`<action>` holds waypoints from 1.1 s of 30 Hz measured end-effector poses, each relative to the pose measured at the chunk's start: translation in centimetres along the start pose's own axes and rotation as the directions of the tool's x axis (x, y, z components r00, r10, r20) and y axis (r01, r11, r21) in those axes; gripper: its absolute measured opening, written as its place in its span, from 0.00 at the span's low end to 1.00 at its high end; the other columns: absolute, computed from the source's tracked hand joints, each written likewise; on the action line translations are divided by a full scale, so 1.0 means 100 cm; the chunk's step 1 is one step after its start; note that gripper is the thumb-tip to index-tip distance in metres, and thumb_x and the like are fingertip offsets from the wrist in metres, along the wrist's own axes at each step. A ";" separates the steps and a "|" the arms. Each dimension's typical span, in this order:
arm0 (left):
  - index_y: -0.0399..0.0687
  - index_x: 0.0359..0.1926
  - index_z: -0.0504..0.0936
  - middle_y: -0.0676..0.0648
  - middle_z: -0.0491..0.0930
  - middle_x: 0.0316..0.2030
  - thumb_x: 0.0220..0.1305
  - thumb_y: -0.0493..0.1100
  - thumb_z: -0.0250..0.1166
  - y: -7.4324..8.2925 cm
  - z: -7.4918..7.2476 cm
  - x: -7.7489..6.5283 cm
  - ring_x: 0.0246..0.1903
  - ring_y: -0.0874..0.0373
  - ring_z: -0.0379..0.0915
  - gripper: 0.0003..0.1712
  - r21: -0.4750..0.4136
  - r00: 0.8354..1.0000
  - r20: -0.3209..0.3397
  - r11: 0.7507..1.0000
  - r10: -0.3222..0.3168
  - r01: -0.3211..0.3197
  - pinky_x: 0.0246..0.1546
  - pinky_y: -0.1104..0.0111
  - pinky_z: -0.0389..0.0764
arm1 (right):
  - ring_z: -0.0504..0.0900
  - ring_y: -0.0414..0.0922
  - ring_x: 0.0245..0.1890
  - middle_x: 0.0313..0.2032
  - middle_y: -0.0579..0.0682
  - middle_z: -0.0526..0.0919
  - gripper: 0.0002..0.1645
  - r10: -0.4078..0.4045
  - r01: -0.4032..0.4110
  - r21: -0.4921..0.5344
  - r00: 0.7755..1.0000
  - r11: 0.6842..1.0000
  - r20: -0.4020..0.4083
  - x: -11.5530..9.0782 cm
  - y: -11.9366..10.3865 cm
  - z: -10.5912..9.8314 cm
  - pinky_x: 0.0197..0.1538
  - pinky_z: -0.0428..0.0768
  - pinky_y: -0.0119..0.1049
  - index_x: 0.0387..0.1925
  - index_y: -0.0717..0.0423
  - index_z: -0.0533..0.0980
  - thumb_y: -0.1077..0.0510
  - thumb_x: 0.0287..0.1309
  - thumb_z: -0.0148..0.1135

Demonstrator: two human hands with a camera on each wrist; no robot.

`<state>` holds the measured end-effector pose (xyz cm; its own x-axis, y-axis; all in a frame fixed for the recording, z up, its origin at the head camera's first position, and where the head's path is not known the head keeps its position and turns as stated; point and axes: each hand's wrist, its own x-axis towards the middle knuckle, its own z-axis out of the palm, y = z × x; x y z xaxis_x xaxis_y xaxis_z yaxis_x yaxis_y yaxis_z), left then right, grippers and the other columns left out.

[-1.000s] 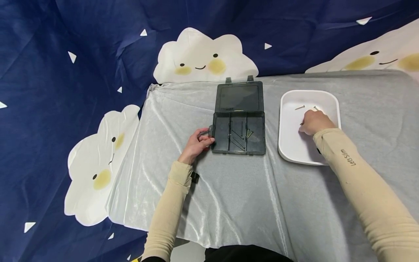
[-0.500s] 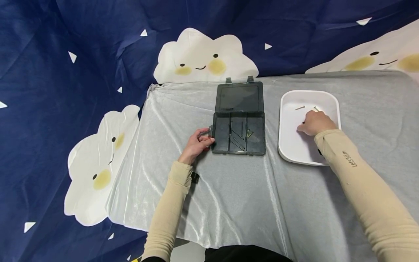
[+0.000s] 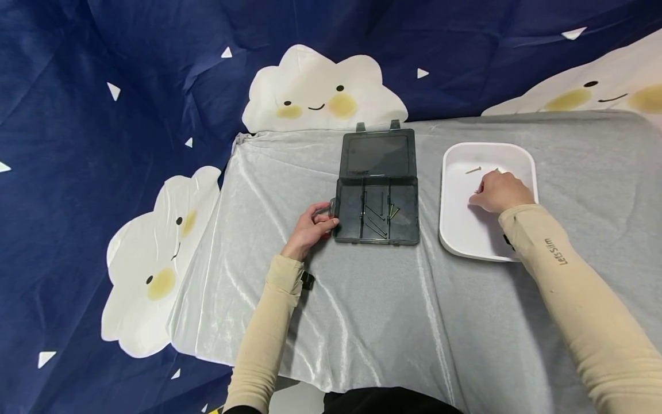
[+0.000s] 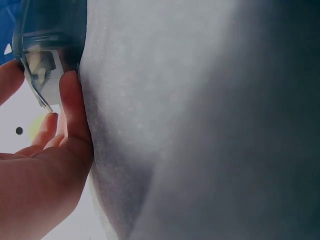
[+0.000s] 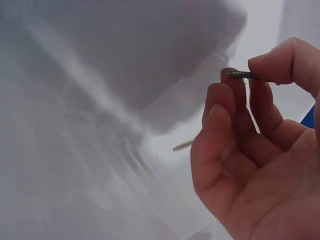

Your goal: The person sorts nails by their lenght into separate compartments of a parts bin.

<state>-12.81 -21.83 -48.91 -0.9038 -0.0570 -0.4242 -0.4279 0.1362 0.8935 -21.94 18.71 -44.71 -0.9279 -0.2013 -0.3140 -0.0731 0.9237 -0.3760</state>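
Since half a second ago, only the right hand (image 3: 500,192) has moved noticeably: it sits slightly farther right inside the white tray (image 3: 455,238), covering more of the far screw (image 3: 497,169), of which just the end now shows. Its forearm, in a beige sleeve (image 3: 569,276), slants up and leftward from the lower right corner and passes over the tray's near right corner, with the back of the hand turned up. The right wrist view shows that grip closed in a pinch: a short metal screw (image 5: 240,75) is caught between thumb and fingertips, its threaded tip poking out, while the other fingers curl loosely below. A pale screw (image 3: 473,170) lies in the tray beyond the hand. The left hand (image 3: 308,230) stays put, low at the left side of the dark box (image 3: 349,213), its forearm rising from the bottom edge and leaning right. Its fingers bend in around the box's side handle (image 3: 333,208); the left wrist view is washed out, so how firmly they hold is hard to judge. The box stands on the grey-draped table (image 3: 383,310), lid (image 3: 380,155) folded back, with dark screws (image 3: 376,227) in the middle compartment and brassy screws (image 3: 395,211) in the right one.
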 end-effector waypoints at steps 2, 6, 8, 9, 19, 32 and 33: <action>0.49 0.65 0.68 0.55 0.80 0.31 0.60 0.36 0.68 0.000 0.000 0.000 0.31 0.63 0.77 0.33 -0.002 1.000 0.002 1.000 0.000 0.000 0.32 0.70 0.79 | 0.76 0.58 0.33 0.32 0.64 0.79 0.15 -0.011 0.012 0.003 1.000 1.000 -0.014 0.000 0.000 0.000 0.29 0.71 0.47 0.30 0.60 0.78 0.51 0.48 0.64; 0.49 0.65 0.68 0.55 0.80 0.32 0.60 0.36 0.68 0.000 0.000 0.000 0.31 0.63 0.77 0.33 -0.002 1.000 0.004 1.000 0.002 -0.002 0.32 0.70 0.79 | 0.74 0.57 0.31 0.29 0.61 0.78 0.14 -0.019 0.020 0.022 0.999 1.000 -0.040 0.000 -0.001 -0.002 0.27 0.68 0.43 0.28 0.59 0.76 0.51 0.48 0.63; 0.49 0.65 0.68 0.55 0.80 0.32 0.60 0.37 0.68 0.000 0.000 -0.001 0.30 0.63 0.77 0.33 0.002 1.000 0.003 1.000 0.001 -0.001 0.32 0.70 0.79 | 0.74 0.56 0.30 0.27 0.60 0.77 0.14 -0.022 0.024 0.035 0.998 0.999 -0.052 0.000 -0.002 -0.003 0.27 0.67 0.42 0.27 0.59 0.75 0.51 0.48 0.63; 0.49 0.65 0.68 0.55 0.80 0.32 0.60 0.36 0.68 0.000 -0.001 0.000 0.30 0.64 0.77 0.33 0.002 1.000 0.002 1.000 0.001 -0.001 0.32 0.70 0.79 | 0.74 0.56 0.30 0.27 0.59 0.77 0.14 -0.024 0.026 0.041 0.998 0.999 -0.057 -0.001 -0.002 -0.003 0.27 0.66 0.41 0.27 0.59 0.74 0.51 0.49 0.63; 0.48 0.65 0.68 0.55 0.80 0.32 0.59 0.36 0.68 -0.001 0.000 0.002 0.31 0.64 0.77 0.33 -0.011 1.000 0.001 1.000 0.001 -0.001 0.32 0.71 0.79 | 0.73 0.57 0.30 0.26 0.57 0.76 0.12 -0.064 0.074 0.080 0.990 0.994 -0.123 -0.005 -0.008 -0.010 0.29 0.66 0.42 0.27 0.58 0.72 0.53 0.50 0.61; 0.47 0.65 0.68 0.57 0.80 0.30 0.59 0.36 0.68 -0.001 0.001 0.000 0.31 0.64 0.77 0.33 0.001 1.000 -0.004 1.000 0.017 -0.017 0.32 0.71 0.78 | 0.73 0.56 0.30 0.26 0.57 0.78 0.08 -0.094 0.128 0.135 0.968 0.983 -0.235 -0.013 -0.019 -0.019 0.33 0.65 0.42 0.28 0.59 0.74 0.57 0.52 0.60; 0.47 0.65 0.68 0.56 0.80 0.30 0.59 0.36 0.68 -0.001 0.001 0.000 0.31 0.64 0.77 0.33 0.001 1.000 -0.004 1.000 0.014 -0.014 0.32 0.71 0.78 | 0.73 0.56 0.30 0.26 0.57 0.78 0.08 -0.097 0.134 0.138 0.965 0.981 -0.244 -0.014 -0.020 -0.020 0.34 0.65 0.42 0.28 0.59 0.74 0.57 0.52 0.60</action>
<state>-12.79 -21.71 -49.06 -0.9099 -0.0590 -0.4107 -0.4149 0.1382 0.8993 -21.23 17.81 -41.82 -0.9774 -0.2044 -0.0539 -0.1452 0.8344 -0.5317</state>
